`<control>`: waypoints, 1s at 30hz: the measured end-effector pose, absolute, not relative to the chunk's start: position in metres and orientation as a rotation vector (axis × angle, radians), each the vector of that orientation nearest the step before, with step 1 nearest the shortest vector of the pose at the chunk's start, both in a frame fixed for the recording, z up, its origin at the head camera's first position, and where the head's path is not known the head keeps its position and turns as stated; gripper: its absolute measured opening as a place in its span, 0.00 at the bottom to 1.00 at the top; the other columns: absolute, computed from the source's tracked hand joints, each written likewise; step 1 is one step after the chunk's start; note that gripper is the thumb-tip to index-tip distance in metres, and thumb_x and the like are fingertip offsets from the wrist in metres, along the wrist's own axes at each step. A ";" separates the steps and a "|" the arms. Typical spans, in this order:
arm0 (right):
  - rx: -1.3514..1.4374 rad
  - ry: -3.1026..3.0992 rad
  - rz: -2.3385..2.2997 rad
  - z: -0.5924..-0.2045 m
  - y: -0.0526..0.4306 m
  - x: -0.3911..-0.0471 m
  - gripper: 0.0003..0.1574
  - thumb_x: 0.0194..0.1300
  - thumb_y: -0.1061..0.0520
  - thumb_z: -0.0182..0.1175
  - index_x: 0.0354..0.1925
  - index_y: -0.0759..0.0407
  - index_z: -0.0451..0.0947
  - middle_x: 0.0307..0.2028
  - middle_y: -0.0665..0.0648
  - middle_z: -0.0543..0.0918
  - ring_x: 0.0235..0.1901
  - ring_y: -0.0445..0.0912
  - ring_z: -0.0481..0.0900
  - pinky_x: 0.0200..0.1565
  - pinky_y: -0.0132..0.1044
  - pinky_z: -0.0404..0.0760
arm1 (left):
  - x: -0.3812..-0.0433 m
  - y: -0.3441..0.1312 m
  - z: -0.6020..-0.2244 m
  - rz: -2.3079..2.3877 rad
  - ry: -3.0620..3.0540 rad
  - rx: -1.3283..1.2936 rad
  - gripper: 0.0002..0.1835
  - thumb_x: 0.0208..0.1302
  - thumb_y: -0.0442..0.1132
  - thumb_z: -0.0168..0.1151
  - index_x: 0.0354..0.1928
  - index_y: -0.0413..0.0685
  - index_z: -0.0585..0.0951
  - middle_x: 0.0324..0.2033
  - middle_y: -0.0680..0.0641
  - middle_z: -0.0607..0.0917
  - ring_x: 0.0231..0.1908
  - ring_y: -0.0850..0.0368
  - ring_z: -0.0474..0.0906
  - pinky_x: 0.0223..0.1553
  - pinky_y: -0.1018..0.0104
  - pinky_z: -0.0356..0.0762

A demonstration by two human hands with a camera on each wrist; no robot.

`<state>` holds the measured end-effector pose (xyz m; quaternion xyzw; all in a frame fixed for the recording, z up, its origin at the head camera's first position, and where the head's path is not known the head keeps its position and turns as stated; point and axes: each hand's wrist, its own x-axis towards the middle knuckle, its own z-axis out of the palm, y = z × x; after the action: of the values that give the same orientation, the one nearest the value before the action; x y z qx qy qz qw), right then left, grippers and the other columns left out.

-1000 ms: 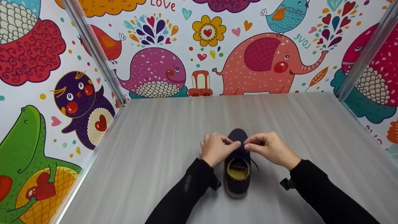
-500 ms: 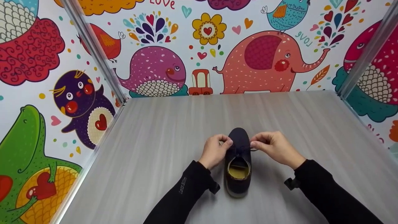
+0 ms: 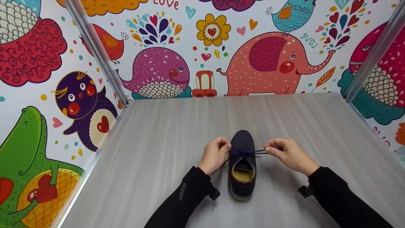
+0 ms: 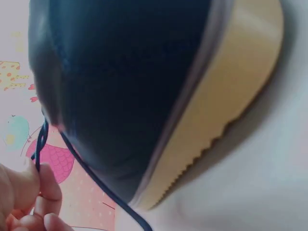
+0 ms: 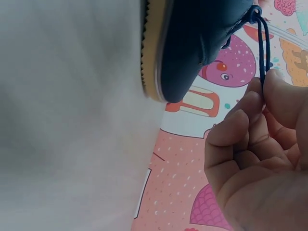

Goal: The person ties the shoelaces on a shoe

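Note:
A dark navy shoe (image 3: 243,190) with a tan sole (image 4: 231,82) lies on the table, toe pointing away from me. At its left side my left hand (image 3: 214,155) pinches a loop of the shoelace (image 4: 41,142) between thumb and finger. One loose lace end trails down past that hand. Out to the right, my right hand (image 3: 290,154) pinches another loop of the shoelace (image 5: 264,48), pulled taut away from the shoe. A bow knot (image 3: 244,153) sits over the shoe's tongue between the two hands.
The grey wood-grain table (image 3: 158,133) is bordered by walls (image 3: 208,63) printed with cartoon animals. Metal strips (image 3: 95,53) run up the corners. Both forearms wear black sleeves (image 3: 183,196).
My hands have moved apart from over the shoe, the right one farther to the right. The lace loops have been drawn out sideways, and the bow now shows between them.

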<state>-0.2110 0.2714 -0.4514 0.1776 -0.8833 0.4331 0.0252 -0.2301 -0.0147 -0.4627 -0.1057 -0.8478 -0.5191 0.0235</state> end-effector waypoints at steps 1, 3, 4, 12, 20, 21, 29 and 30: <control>0.553 -2.743 1.336 -0.452 0.273 -0.210 0.07 0.77 0.56 0.66 0.43 0.57 0.88 0.36 0.58 0.89 0.32 0.34 0.76 0.36 0.29 0.76 | -0.230 -0.016 -0.464 -1.606 -2.623 -0.324 0.06 0.78 0.39 0.64 0.38 0.48 0.84 0.33 0.53 0.86 0.33 0.64 0.76 0.40 0.69 0.75; 0.561 -2.769 1.325 -0.454 0.277 -0.209 0.07 0.77 0.55 0.65 0.43 0.57 0.88 0.38 0.59 0.89 0.33 0.33 0.77 0.37 0.29 0.76 | -0.230 -0.019 -0.466 -1.613 -2.619 -0.318 0.06 0.77 0.38 0.64 0.38 0.48 0.84 0.34 0.52 0.87 0.34 0.64 0.78 0.42 0.68 0.76; 0.566 -2.784 1.322 -0.455 0.279 -0.208 0.07 0.78 0.55 0.65 0.44 0.57 0.88 0.38 0.60 0.89 0.33 0.33 0.77 0.37 0.29 0.76 | -0.230 -0.020 -0.468 -1.617 -2.615 -0.318 0.06 0.77 0.38 0.64 0.38 0.47 0.84 0.34 0.51 0.88 0.35 0.64 0.79 0.42 0.68 0.77; 0.671 -2.830 1.377 -0.468 0.282 -0.204 0.07 0.75 0.56 0.67 0.41 0.60 0.87 0.35 0.59 0.88 0.32 0.32 0.77 0.36 0.28 0.78 | -0.229 -0.025 -0.474 -1.609 -2.614 -0.319 0.07 0.76 0.38 0.65 0.37 0.45 0.84 0.35 0.48 0.90 0.35 0.63 0.80 0.41 0.68 0.77; 0.838 -2.818 1.334 -0.477 0.277 -0.202 0.06 0.74 0.59 0.67 0.39 0.60 0.87 0.33 0.54 0.88 0.33 0.31 0.77 0.36 0.27 0.78 | -0.226 -0.026 -0.476 -1.642 -2.629 -0.274 0.06 0.76 0.38 0.66 0.38 0.48 0.85 0.35 0.51 0.89 0.35 0.65 0.78 0.41 0.69 0.76; 0.827 -2.833 1.333 -0.476 0.276 -0.203 0.06 0.74 0.58 0.68 0.39 0.60 0.87 0.34 0.54 0.89 0.33 0.31 0.78 0.36 0.27 0.78 | -0.226 -0.026 -0.476 -1.652 -2.629 -0.280 0.05 0.76 0.38 0.67 0.38 0.47 0.85 0.35 0.51 0.89 0.35 0.64 0.78 0.41 0.69 0.76; 0.493 -2.842 1.327 -0.465 0.265 -0.210 0.16 0.82 0.52 0.59 0.49 0.62 0.87 0.44 0.59 0.91 0.42 0.45 0.86 0.42 0.31 0.82 | -0.224 -0.026 -0.477 -1.736 -2.647 -0.266 0.05 0.75 0.41 0.69 0.39 0.49 0.87 0.35 0.53 0.86 0.35 0.61 0.76 0.41 0.68 0.74; 0.500 -2.829 1.324 -0.466 0.262 -0.211 0.15 0.82 0.53 0.60 0.51 0.63 0.87 0.45 0.60 0.91 0.43 0.46 0.87 0.43 0.31 0.83 | -0.224 -0.026 -0.477 -1.742 -2.645 -0.264 0.05 0.74 0.41 0.69 0.39 0.49 0.87 0.35 0.53 0.86 0.35 0.61 0.76 0.41 0.68 0.74</control>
<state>-0.2108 0.2618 -0.4656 0.1580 -0.8943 0.4185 -0.0109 -0.2238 -0.0256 -0.4772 -0.0831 -0.8321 -0.5481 -0.0181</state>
